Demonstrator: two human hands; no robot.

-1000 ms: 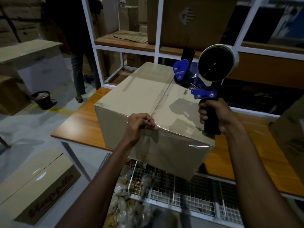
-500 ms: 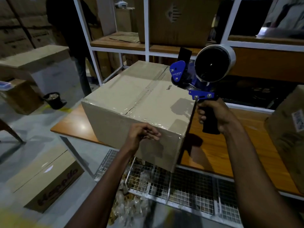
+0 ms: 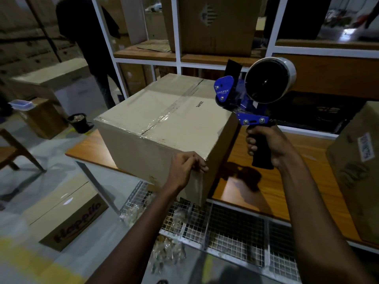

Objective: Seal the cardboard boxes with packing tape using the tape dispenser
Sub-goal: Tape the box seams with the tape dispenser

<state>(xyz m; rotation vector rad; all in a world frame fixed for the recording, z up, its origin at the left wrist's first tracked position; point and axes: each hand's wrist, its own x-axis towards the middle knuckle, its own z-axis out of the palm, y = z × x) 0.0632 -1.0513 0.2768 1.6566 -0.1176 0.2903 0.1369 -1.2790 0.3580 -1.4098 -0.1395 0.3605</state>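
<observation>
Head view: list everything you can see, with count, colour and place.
cardboard box: one, tan, on the table, clear tape along its top seam
tape dispenser: one, blue with black handle, raised right of that box
table: one, orange-brown wood, centre
second box: one, brown, labelled, table's right edge
printed box: one, brown, floor, lower left
wire rack: one, white, below the table
shelving: one, white frame, behind, holding a brown carton
pot: one, black, floor, left
other person: one, dark clothes, back left
left hand: grips the cardboard box's near corner
right hand: grips the dispenser's handle
</observation>
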